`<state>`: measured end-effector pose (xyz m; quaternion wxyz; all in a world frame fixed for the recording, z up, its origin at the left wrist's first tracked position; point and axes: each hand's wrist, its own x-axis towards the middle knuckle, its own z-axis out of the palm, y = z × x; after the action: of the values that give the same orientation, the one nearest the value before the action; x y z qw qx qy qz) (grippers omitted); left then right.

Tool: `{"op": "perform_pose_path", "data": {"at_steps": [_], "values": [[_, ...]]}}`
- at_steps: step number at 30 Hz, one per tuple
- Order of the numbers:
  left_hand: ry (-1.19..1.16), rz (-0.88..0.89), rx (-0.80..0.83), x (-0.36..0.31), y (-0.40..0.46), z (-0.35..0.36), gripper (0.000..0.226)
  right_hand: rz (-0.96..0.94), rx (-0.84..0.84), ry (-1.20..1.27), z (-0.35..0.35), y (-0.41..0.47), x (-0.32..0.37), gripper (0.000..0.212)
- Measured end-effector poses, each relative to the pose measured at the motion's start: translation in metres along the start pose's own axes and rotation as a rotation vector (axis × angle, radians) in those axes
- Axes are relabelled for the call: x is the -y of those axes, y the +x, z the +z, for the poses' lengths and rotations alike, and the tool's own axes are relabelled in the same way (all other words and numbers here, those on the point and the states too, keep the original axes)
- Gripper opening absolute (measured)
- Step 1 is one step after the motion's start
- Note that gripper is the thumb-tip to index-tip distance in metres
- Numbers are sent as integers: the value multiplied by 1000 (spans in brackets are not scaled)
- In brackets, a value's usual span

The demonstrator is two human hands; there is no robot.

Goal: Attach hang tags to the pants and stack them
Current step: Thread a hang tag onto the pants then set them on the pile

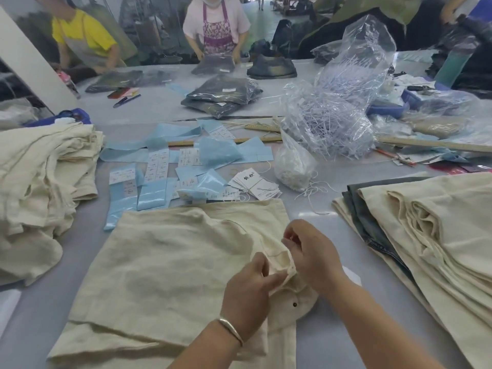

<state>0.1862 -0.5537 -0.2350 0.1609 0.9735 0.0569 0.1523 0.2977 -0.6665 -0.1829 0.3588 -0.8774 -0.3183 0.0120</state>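
At lower centre, the left hand (246, 286) and right hand (312, 251) both pinch a bunched fold of the cream pants (165, 265) on the worktop (319, 182), while the hang tags (255, 183) lie directly above, nearer the right hand.

We are observing both forearms reaching forward and converging. The left hand (247, 288), wearing a metal bangle (231, 327) at the wrist, is pinching cloth with curled fingers. The right hand (312, 251) is pinching likewise, fingers bent.
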Motion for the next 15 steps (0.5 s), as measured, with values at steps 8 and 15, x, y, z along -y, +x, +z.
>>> {"op": "perform_pose_path", "data": {"at_steps": [8, 15], "values": [[-131, 36, 225, -7, -19, 21, 51, 113, 274, -70, 12, -29, -37, 8], [-293, -261, 179, -10, 4, 23, 19, 157, 2, 138, 24, -53, -50, 18]]}}
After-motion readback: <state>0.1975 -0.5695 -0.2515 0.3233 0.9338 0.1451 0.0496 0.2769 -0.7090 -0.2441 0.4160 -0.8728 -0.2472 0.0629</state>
